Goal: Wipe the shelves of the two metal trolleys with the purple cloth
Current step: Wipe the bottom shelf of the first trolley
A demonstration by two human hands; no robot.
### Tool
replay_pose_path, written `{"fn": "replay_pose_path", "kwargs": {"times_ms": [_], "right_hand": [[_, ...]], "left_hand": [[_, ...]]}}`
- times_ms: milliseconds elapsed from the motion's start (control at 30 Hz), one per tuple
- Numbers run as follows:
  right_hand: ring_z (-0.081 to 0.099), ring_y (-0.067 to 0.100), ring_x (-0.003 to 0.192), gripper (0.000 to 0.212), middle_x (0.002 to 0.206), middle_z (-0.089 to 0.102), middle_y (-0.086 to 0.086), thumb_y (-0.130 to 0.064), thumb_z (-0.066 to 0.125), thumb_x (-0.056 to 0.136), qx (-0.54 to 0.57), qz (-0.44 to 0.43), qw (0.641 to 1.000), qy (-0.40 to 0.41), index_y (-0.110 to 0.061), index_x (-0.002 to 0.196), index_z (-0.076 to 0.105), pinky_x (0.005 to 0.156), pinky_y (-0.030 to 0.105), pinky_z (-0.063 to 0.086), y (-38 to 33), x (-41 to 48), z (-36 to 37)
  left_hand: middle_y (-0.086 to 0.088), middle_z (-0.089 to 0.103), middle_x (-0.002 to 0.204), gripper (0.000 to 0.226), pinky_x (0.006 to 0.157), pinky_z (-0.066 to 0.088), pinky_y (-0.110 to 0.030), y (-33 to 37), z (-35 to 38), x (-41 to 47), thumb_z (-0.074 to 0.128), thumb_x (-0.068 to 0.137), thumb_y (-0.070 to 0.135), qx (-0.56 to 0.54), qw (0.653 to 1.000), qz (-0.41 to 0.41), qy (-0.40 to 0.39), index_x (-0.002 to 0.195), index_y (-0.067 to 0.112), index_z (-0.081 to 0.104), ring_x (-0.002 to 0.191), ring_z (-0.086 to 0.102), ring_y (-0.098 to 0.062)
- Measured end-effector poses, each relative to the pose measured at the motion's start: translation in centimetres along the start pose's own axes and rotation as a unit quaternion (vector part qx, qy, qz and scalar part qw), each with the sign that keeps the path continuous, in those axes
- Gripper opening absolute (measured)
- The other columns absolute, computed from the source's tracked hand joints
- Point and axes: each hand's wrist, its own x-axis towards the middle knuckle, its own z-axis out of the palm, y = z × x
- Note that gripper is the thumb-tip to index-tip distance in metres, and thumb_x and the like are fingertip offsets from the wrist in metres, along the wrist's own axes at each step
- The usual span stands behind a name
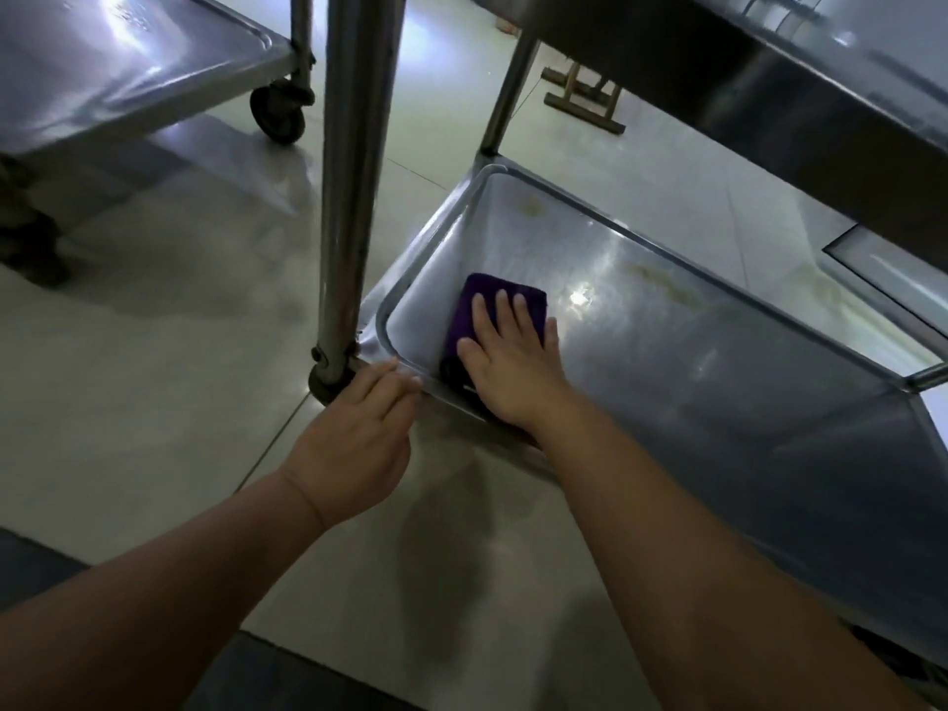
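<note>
Head – right hand (513, 369) flat on purple cloth (461, 320) – bottom shelf (692, 351).

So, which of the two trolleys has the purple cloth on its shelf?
The trolley on the right: the purple cloth lies on its bottom shelf, pressed under the flat right hand. The trolley at upper left shows no cloth on its shelf.

On my feed the left hand (354, 443) and right hand (513, 372) are bare, nails short; behind them both forearms are bare, a crease at the left wrist.
</note>
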Motion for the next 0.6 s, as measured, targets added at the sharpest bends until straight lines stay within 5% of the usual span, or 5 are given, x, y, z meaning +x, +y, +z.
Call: {"fn": "replay_pose_path", "kwargs": {"times_ms": [167,300,400,600], "right_hand": [[-0.018,0.023,0.146,0.068,0.16,-0.015,0.007,-0.054,0.019,0.098,-0.005,-0.032,0.999,-0.007,-0.023,0.153,-0.01,0.115,0.051,-0.013,-5.2,4.6,-1.0],[-0.016,0.022,0.147,0.076,0.161,-0.013,0.005,-0.058,0.025,0.094,0.004,-0.023,1.0,0.018,-0.024,0.153,-0.008,0.115,0.05,-0.014,-5.7,4.5,-0.7],[-0.015,0.021,0.147,0.074,0.161,-0.01,0.003,-0.053,0.028,0.094,0.018,-0.006,0.999,0.041,-0.025,0.153,-0.006,0.115,0.05,-0.012,-3.5,3.4,-0.4],[-0.011,0.016,0.147,0.07,0.162,-0.005,0.0,-0.051,0.03,0.096,0.039,0.11,0.99,0.08,-0.025,0.154,-0.002,0.118,0.046,-0.008,6.4,-1.5,0.5]], "left_hand": [[-0.022,0.065,0.099,0.039,0.102,0.035,-0.045,-0.8,0.6,-0.3,0.04,0.077,0.01,0.045,0.998,0.032,-0.029,0.097,-0.008,0.067,0.102,0.052,-0.034],[-0.024,0.066,0.095,0.037,0.098,0.034,-0.042,-0.8,0.4,0.0,0.046,0.075,0.01,0.049,0.998,0.043,0.02,0.1,-0.01,0.065,0.101,0.046,-0.032],[-0.021,0.065,0.097,0.039,0.094,0.036,-0.039,-0.9,0.2,0.2,0.049,0.075,0.009,0.047,0.997,0.057,0.036,0.11,-0.004,0.055,0.098,0.047,-0.031],[-0.011,0.062,0.084,0.042,0.078,0.037,-0.037,-1.0,1.0,1.4,0.046,0.087,0.031,0.07,0.997,0.027,0.009,0.109,0.003,0.068,0.077,0.055,-0.028]]}}
